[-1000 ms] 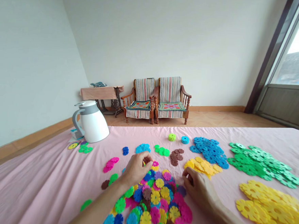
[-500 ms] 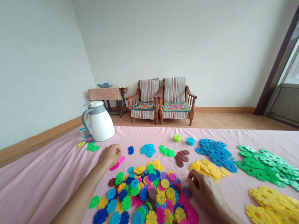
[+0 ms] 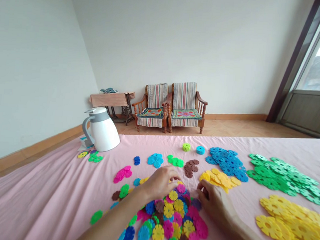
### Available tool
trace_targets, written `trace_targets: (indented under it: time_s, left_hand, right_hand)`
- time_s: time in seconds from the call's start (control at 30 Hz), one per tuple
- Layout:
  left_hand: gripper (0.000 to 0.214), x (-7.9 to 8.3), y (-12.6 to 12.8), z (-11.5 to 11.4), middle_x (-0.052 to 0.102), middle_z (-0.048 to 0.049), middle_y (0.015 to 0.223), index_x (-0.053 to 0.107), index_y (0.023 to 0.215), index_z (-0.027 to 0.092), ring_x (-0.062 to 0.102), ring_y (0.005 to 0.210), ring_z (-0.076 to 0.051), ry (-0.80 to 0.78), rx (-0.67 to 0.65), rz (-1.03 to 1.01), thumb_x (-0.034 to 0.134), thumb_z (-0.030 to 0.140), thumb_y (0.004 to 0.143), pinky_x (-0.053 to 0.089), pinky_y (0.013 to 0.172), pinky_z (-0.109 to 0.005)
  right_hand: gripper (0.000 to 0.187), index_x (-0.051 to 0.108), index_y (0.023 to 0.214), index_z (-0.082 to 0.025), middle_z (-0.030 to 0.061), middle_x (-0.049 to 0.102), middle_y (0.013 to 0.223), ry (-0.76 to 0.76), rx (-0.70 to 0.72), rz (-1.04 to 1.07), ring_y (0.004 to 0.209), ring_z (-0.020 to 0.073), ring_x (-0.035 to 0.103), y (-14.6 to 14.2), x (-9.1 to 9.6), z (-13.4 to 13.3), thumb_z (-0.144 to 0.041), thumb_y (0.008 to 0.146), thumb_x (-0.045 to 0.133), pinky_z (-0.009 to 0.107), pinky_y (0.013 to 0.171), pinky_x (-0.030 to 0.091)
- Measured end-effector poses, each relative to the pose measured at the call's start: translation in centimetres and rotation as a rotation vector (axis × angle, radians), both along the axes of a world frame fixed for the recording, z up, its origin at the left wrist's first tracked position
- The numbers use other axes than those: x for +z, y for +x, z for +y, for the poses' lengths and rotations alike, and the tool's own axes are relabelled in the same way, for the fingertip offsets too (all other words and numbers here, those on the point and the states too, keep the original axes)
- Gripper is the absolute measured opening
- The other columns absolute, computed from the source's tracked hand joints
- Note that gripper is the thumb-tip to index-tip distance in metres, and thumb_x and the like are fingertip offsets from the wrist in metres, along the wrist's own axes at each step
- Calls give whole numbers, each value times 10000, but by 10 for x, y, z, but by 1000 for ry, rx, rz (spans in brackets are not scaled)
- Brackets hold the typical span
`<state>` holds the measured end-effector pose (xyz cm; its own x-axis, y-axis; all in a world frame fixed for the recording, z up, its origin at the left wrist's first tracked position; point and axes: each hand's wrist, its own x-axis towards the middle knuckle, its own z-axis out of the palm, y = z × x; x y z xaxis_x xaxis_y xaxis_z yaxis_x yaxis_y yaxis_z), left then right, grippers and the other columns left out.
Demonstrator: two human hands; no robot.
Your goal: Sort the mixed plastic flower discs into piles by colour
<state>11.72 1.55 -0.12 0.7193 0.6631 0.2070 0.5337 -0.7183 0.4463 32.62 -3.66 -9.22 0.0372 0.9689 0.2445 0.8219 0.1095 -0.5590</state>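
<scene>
My left hand point(image 3: 161, 183) reaches over the far side of a mixed pile of notched plastic discs point(image 3: 157, 234), its thumb and fingers apart, with nothing visible between them. The hand and forearm cover part of the pile. At the pile's right edge, my right hand point(image 3: 215, 200) rests with its fingers curled in. Whether it holds a disc is hidden. Just beyond that hand lies a group of yellow discs point(image 3: 220, 179). Pink discs point(image 3: 123, 173) form a small cluster left of my left hand. Brown discs point(image 3: 191, 168) and bright green discs point(image 3: 175, 161) lie farther back.
Light blue discs point(image 3: 155, 160) and dark blue discs point(image 3: 136, 160) sit behind the pile. Larger blue point(image 3: 227, 161), green point(image 3: 287, 177) and yellow point(image 3: 292, 222) snowflake pieces spread rightward. A white jug point(image 3: 104, 132) stands at the left on the pink cloth point(image 3: 42, 199).
My left hand has moved right from the pink cluster to above the mixed pile, and its fingers have opened. The pink discs are now uncovered. My right hand stays curled beside the pile.
</scene>
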Motion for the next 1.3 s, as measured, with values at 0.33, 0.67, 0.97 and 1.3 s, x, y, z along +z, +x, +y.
trace_targets:
  time_s: [0.33,0.67,0.97,1.3]
  left_hand:
    - [109,-11,19,1,641,-48,852,676,794,183,587,859,-188,41,-35,150,600,127,741,439,775,-259]
    - [128,-8,9,-4,628,-46,881,643,838,178,573,855,-195,2,28,104,665,205,715,434,777,-277]
    - [82,-3,7,-9,622,-13,749,589,756,169,569,711,-148,-75,55,21,572,111,702,413,635,-222]
    - [102,15,-89,23,625,-1,680,586,751,175,575,644,-149,-69,449,-169,523,253,730,430,593,-235]
  right_hand:
    - [159,549,756,-202,-9,599,581,33,2,8,526,128,525,-2,4,-2,-238,820,407,220,506,286]
    - [152,545,755,-200,-6,597,587,-37,12,-11,535,132,533,-5,18,-5,-235,815,410,223,516,299]
    - [150,546,756,-206,-9,601,592,-37,18,-15,538,134,531,-4,17,-6,-242,812,411,227,515,294]
    - [148,551,770,-202,-9,599,588,-14,20,-8,531,130,528,-2,11,-3,-237,806,412,226,513,293]
